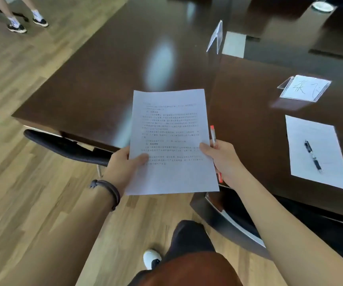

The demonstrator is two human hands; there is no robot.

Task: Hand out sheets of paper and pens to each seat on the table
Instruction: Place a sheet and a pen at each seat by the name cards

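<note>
While held over the worktop (pixel 108 65) edge: printed sheet (pixel 170 141), clamped by left hand (pixel 123 166) at lower left, right hand (pixel 224 159) at right edge, same hand also gripping red pen (pixel 213 136). Already laid right: second sheet (pixel 327 141), black pen (pixel 313 155) on top, name card (pixel 307 88) beyond.

The printed sheet's (pixel 171 141) text is too blurred to read; behind its right edge the red pen's (pixel 213 135) middle is hidden.
</note>
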